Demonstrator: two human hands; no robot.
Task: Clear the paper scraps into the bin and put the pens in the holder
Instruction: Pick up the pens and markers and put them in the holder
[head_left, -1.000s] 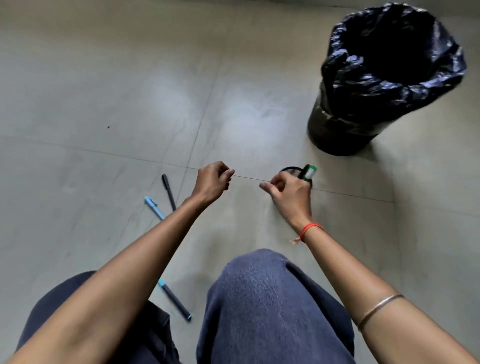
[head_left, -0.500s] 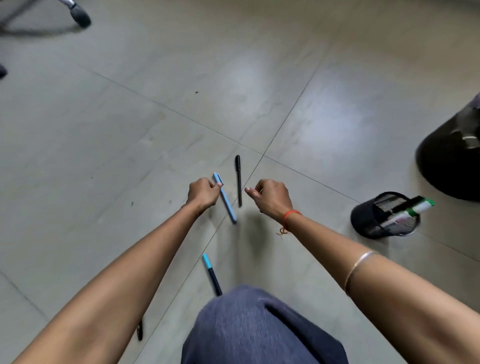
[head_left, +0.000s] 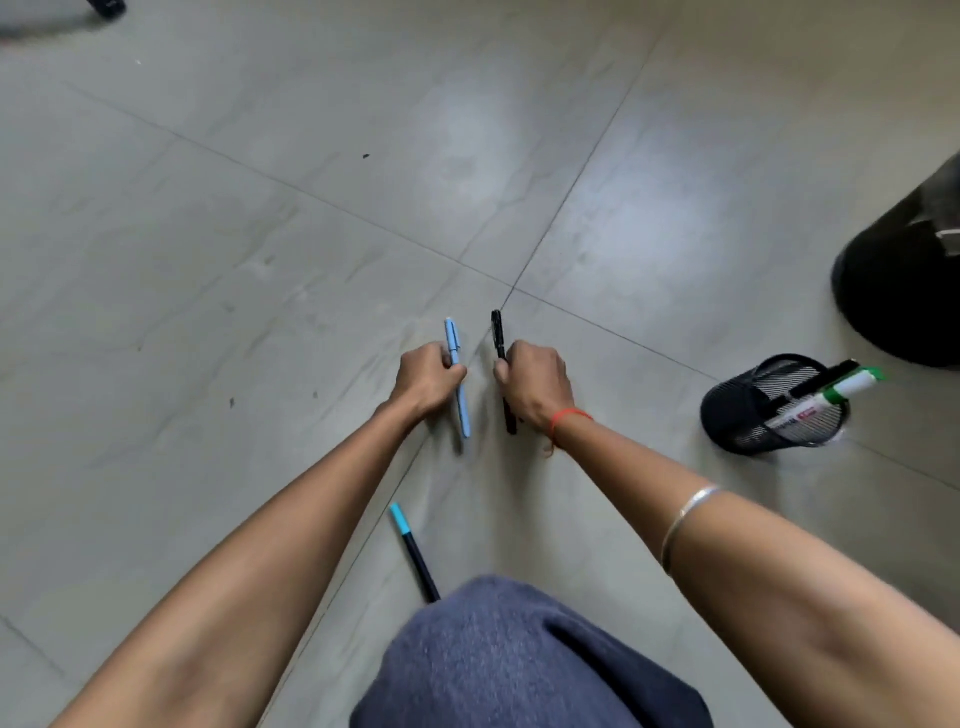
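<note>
4 grey floor tiles (head_left: 260, 249) meet at a corner just beyond the hands. Black bin (head_left: 904, 301) at right edge, partly cut off. Black mesh holder (head_left: 737, 415) stands near it, with 1 green-capped marker (head_left: 836, 391) and a dark pen inside. Left hand (head_left: 423, 382) curled round a light blue pen (head_left: 463, 415). Right hand (head_left: 535, 384) curled round a black pen (head_left: 498, 332). Hands side by side, apart. 1 teal-capped pen (head_left: 415, 556) lies loose by the knee (head_left: 519, 660).

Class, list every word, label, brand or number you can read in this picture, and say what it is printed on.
White marker in the mesh holder: dark print and a red patch on its barrel, too blurred to read.
Nothing else in view carries any visible writing.
</note>
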